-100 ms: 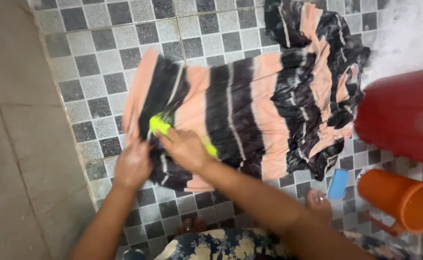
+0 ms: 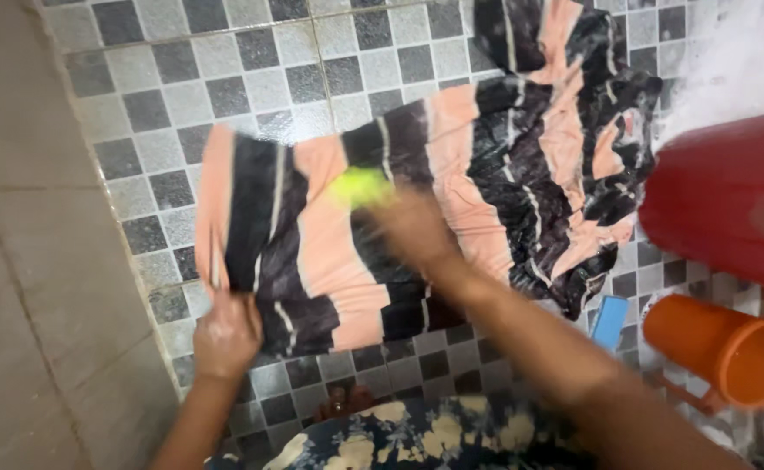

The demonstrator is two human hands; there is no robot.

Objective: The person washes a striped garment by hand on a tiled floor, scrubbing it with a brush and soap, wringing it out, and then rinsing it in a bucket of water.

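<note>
Striped cloth (image 2: pixel 338 252), peach and black with thin pale lines, lies spread flat on the checkered grey tiled floor (image 2: pixel 251 78); its far end is bunched into a wet heap (image 2: pixel 573 113) at 1 o'clock. Soap foam (image 2: pixel 721 61) whitens the floor at 2 o'clock.

My left hand (image 2: pixel 225 335), at 7 o'clock, presses down on the near-left corner of the cloth, fingers curled against the fabric edge. My right hand (image 2: pixel 412 231), at frame centre, is motion-blurred; it is closed around a yellow-green brush (image 2: pixel 360 187) that sits on the cloth at a peach stripe. Exact finger placement on the brush: cannot tell.

Red basin (image 2: pixel 730 200) at 3 o'clock, just beside the bunched end of the cloth. Orange jug (image 2: pixel 730 352) at 4 o'clock, mouth turned right, below the basin. Small blue rectangular block (image 2: pixel 610 322) on the floor between cloth edge and jug; no label readable. Plain grey slab floor (image 2: pixel 25 261) runs along 9 o'clock. Dark floral-print garment (image 2: pixel 399 435) at 6 o'clock.
</note>
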